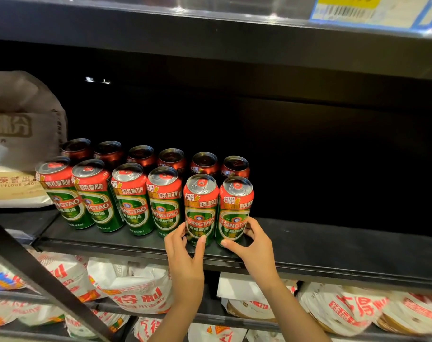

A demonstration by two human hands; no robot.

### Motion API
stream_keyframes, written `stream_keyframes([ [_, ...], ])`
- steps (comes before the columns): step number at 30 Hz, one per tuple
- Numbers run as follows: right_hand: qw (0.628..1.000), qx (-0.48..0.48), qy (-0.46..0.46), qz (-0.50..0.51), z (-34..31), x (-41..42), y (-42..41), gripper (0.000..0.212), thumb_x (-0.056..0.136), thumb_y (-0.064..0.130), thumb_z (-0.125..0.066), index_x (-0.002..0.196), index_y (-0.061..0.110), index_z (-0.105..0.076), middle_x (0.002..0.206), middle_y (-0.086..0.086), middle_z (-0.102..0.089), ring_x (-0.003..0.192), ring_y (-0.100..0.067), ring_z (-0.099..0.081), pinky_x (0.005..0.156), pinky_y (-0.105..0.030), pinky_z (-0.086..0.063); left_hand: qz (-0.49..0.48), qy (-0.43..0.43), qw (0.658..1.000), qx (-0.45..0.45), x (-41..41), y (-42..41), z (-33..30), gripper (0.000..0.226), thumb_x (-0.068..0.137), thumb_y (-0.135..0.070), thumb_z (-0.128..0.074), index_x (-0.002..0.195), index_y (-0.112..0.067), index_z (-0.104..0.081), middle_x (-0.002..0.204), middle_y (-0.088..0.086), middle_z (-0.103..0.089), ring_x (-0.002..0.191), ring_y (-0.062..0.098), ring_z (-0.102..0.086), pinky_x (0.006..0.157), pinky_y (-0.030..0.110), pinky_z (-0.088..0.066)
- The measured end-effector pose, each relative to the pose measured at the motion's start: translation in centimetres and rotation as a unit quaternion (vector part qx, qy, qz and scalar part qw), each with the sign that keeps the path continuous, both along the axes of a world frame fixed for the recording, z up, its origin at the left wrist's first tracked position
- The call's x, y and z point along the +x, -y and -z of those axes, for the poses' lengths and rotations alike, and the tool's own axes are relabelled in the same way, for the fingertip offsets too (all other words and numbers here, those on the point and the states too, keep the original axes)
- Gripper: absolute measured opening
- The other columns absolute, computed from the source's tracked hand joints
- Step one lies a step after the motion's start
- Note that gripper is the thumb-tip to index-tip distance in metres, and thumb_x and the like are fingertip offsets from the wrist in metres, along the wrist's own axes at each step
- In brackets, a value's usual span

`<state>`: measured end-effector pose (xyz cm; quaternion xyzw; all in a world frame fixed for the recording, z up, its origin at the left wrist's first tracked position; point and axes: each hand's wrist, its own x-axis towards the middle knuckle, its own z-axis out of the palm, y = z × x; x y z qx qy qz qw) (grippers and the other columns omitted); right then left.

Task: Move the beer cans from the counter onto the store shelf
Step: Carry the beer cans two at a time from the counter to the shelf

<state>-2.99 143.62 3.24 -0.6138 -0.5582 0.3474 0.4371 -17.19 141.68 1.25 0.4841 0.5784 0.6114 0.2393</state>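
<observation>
Two rows of green and red beer cans stand upright on the black store shelf (333,245), several in each row. My left hand (185,255) wraps around the base of the fifth front can (200,206). My right hand (253,245) grips the bottom of the sixth front can (235,206), the rightmost one. Both cans rest on the shelf near its front edge. The back row (171,157) sits in shadow behind them. The counter is out of view.
Flour sacks (22,134) are stacked at the left end of the shelf. A shelf above carries a price label (372,11). White and red bags (136,290) fill the shelf below. A dark diagonal bar (37,275) crosses the lower left. The shelf's right half is dark.
</observation>
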Motion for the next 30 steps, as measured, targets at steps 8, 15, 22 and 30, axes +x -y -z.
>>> stream_keyframes([
  [8, 1.000, 0.001, 0.024, 0.013, -0.3, -0.7, 0.2, 0.068, 0.070, 0.032, -0.082, 0.129, 0.026, -0.050, 0.126, 0.012, -0.059, 0.109, 0.003, -0.049, 0.087, -0.010, -0.040, -0.020, 0.032, 0.999, -0.028, 0.0, -0.5, -0.4, 0.048, 0.086, -0.022, -0.062, 0.132, -0.016, -0.048, 0.125, -0.002, -0.046, 0.117, 0.010, -0.049, 0.101, 0.030, -0.041],
  [15, 0.999, -0.013, 0.042, 0.014, -0.6, -1.1, 0.3, 0.065, 0.072, 0.034, -0.080, 0.131, 0.024, -0.052, 0.126, 0.012, -0.060, 0.109, 0.003, -0.051, 0.086, -0.006, -0.040, -0.017, 0.048, 0.997, -0.049, -0.1, -0.5, -0.9, 0.049, 0.086, -0.019, -0.063, 0.133, -0.015, -0.049, 0.126, 0.002, -0.046, 0.119, 0.014, -0.050, 0.104, 0.036, -0.042],
  [22, 0.996, -0.066, 0.034, -0.044, -2.5, -1.2, 1.3, 0.072, 0.080, 0.025, -0.075, 0.140, 0.027, -0.035, 0.129, 0.019, -0.048, 0.107, 0.016, -0.043, 0.083, 0.003, -0.034, 0.006, 0.011, 0.994, -0.104, -0.8, 0.2, -1.7, 0.055, 0.088, -0.012, -0.062, 0.139, -0.017, -0.043, 0.130, 0.004, -0.045, 0.112, 0.011, -0.048, 0.093, 0.028, -0.041],
  [30, 0.987, -0.131, 0.092, 0.026, -4.5, 3.6, 10.4, 0.072, 0.092, 0.035, -0.059, 0.150, 0.031, -0.017, 0.154, 0.010, -0.029, 0.140, -0.013, -0.030, 0.107, -0.028, -0.032, 0.201, -0.254, 0.898, -0.297, -3.6, 2.4, -5.3, 0.067, 0.089, -0.036, -0.059, 0.144, -0.007, -0.034, 0.148, 0.012, -0.036, 0.134, 0.028, -0.035, 0.109, 0.041, -0.031],
])
